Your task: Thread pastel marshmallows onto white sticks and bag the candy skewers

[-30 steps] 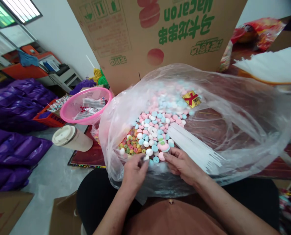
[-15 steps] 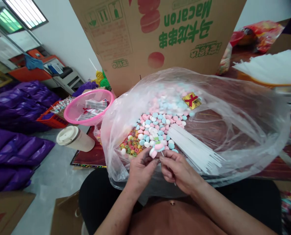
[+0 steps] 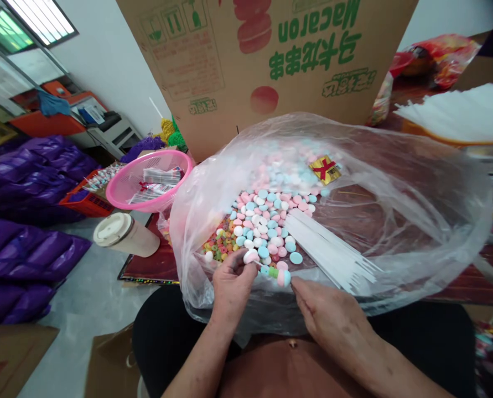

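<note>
My left hand [image 3: 234, 282] pinches a pink-and-white candy [image 3: 251, 256] between thumb and fingers above the candy pile. From it a thin white stick runs right to a candy skewer [image 3: 274, 272], strung with blue, green and pink pieces. At the skewer's right end, the fingers of my right hand [image 3: 323, 304] are closed; the stick inside them is hidden. Just beyond both hands lie loose pink, white and blue candies [image 3: 263, 213] in a clear plastic bag [image 3: 395, 221]. Ring-shaped coloured pieces [image 3: 223, 240] are heaped left of them, and a bundle of white sticks [image 3: 333, 249] lies to the right.
A large cardboard box [image 3: 229, 72] stands behind the bag. On the left are a pink basket [image 3: 119, 188] with packets and a lidded cup [image 3: 125, 235]. More white sticks [image 3: 462, 113] are piled at back right. A gold packet [image 3: 325, 168] shows among the candies.
My right hand has moved right and tilted flatter, bringing the skewer from near upright to lying sideways. My left hand now has a pink-and-white candy at the stick's left end.
</note>
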Available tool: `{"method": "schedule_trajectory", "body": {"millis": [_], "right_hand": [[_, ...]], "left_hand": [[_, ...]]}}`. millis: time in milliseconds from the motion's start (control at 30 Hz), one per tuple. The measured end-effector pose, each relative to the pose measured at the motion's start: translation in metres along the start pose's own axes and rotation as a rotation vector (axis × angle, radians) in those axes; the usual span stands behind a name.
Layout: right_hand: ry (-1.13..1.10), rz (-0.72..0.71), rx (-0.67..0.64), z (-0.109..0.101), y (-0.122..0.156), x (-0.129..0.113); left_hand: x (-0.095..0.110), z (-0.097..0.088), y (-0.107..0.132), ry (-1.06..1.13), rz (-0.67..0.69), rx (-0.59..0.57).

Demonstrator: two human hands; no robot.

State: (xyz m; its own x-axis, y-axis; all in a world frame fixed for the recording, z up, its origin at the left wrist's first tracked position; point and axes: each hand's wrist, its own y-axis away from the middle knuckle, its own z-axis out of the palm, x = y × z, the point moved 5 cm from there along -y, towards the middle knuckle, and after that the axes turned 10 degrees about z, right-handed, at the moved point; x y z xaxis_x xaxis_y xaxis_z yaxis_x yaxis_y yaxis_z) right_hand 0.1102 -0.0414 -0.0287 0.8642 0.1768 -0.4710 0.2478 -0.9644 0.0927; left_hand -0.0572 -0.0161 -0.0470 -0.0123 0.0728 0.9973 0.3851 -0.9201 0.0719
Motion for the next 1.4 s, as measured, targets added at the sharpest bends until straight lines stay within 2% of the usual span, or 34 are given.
{"method": "schedule_trajectory", "body": {"millis": [200, 400, 567, 667, 767, 933, 1000, 1067, 1167, 1267, 1333, 1400], "right_hand": [[0.152, 0.034, -0.078, -0.004, 0.003, 0.000], [0.253, 0.129, -0.154, -0.004, 0.002, -0.006], [0.233, 0.107, -0.142, -0.001, 0.003, -0.011], [0.277, 0.090, -0.123, 0.000, 0.005, -0.015], [0.284, 0.062, -0.141, 0.003, 0.006, -0.021], [0.211, 0.046, -0.103, 0.010, 0.000, -0.024], [0.146, 0.049, -0.063, 0.012, -0.006, -0.020], [0.047, 0.048, -0.009, 0.014, -0.011, -0.013], [-0.130, -0.003, 0.071, 0.014, -0.014, -0.008], [-0.239, -0.055, 0.074, 0.018, -0.009, -0.012], [-0.283, -0.067, 0.052, 0.023, -0.005, -0.016], [-0.319, -0.064, 0.048, 0.027, -0.003, -0.017]], "left_hand": [[-0.007, -0.001, 0.003, -0.116, 0.040, -0.021], [-0.001, -0.005, 0.012, -0.540, 0.446, -0.047], [0.012, 0.000, 0.019, -0.714, 0.694, -0.129], [0.017, 0.002, 0.020, -0.777, 0.739, -0.122], [0.015, 0.001, 0.019, -0.754, 0.696, -0.085], [0.003, 0.002, 0.020, -0.620, 0.592, -0.120], [-0.005, 0.003, 0.020, -0.477, 0.462, -0.198], [-0.010, 0.004, 0.018, -0.235, 0.272, -0.257], [-0.009, 0.006, 0.014, 0.176, -0.022, -0.147], [-0.005, 0.021, 0.016, 0.403, -0.237, -0.053], [-0.006, 0.035, 0.023, 0.457, -0.313, -0.035], [-0.010, 0.048, 0.032, 0.463, -0.312, -0.038]]}}
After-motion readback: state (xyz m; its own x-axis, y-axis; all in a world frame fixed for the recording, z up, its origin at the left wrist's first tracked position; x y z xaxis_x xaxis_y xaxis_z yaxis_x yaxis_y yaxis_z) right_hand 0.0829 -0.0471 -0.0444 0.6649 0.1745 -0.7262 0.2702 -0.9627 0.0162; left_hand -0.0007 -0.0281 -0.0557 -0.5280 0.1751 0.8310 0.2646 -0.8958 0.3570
